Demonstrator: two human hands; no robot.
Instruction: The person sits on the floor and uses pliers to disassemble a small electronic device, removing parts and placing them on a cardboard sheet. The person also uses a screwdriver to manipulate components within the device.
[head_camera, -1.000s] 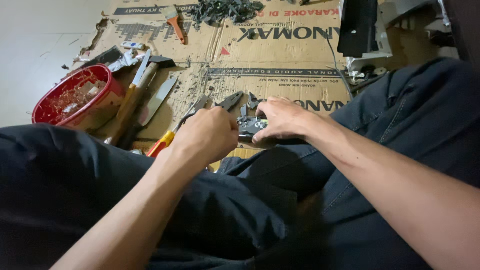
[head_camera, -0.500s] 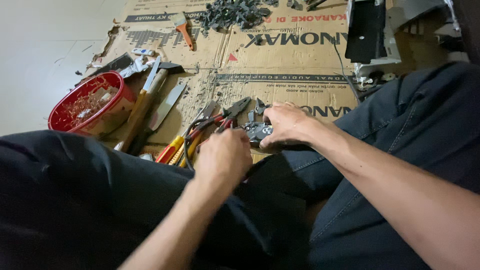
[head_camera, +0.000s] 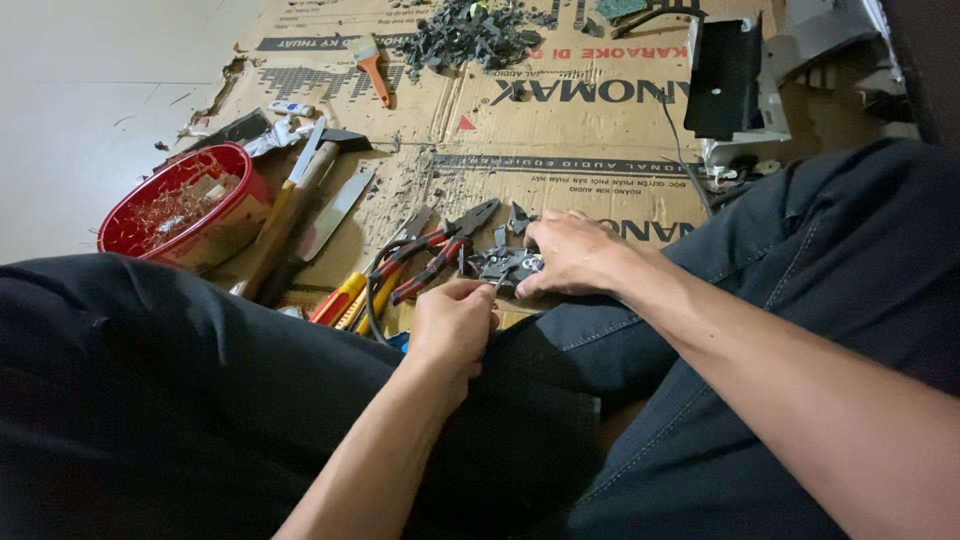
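At about nine o'clock a red bowl of scraps sits on the cardboard, with a hammer beside it. Red-handled pliers lie just left of the hands. The left hand pinches shut on something thin, hard to make out. The right hand curls closed over a small dark metal part, pinning it on the cardboard against the person's leg. The part could slip and nick a finger if the pinch pulls too hard.

Left hand drawn back toward lap, fingers now pinching at dark part.
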